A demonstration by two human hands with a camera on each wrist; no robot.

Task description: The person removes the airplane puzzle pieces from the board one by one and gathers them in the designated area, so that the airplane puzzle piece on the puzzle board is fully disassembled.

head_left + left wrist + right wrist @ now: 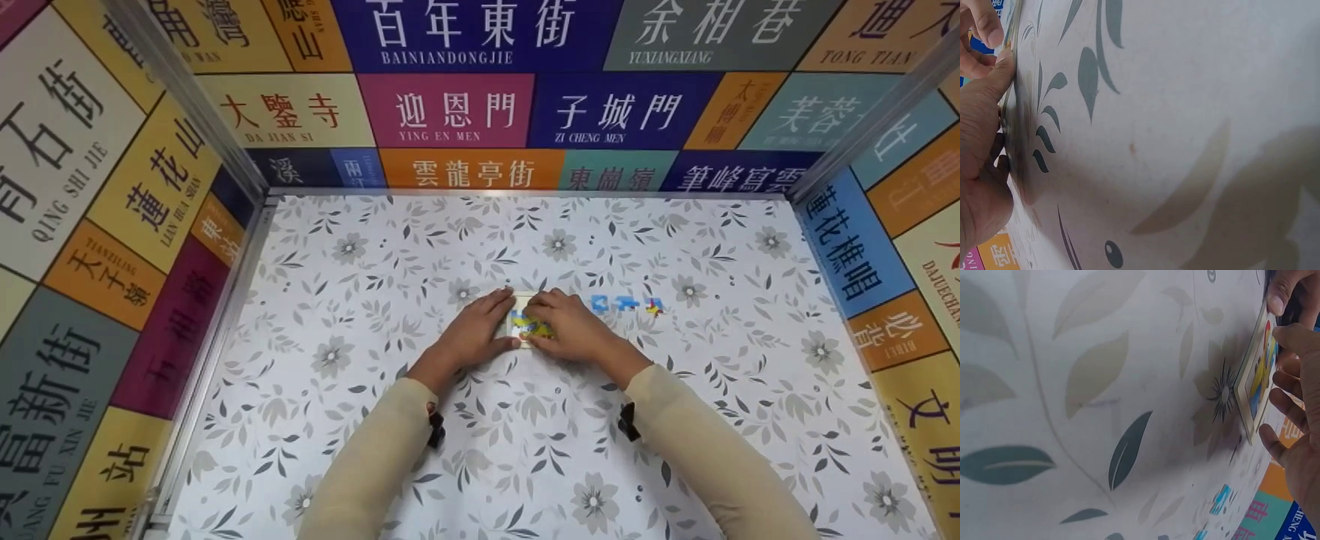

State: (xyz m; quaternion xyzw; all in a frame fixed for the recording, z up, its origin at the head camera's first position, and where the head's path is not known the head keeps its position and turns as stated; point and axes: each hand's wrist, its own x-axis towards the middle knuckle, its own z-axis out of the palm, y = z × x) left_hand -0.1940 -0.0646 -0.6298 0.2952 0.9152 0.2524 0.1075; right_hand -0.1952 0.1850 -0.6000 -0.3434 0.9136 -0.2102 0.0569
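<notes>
A small jigsaw puzzle board (523, 295) with a pale frame lies flat on the table, its picture (530, 327) in yellow, blue and some red. My left hand (480, 327) holds the board along its left side, thumb near the lower corner and fingers toward the upper one. From the right, my right hand (571, 327) reaches over the board and covers part of it. In the right wrist view its thumb (1291, 337) touches the picture near the red part, while the other fingers are spread loosely along the frame (1246, 408).
Three loose puzzle pieces lie in a row right of the board: a blue one (599, 303), another blue one (627, 304) and a multicoloured one (655, 307). The table (375, 435) has a flower-and-leaf cover. Panels with large lettering (450, 112) stand at the back and both sides.
</notes>
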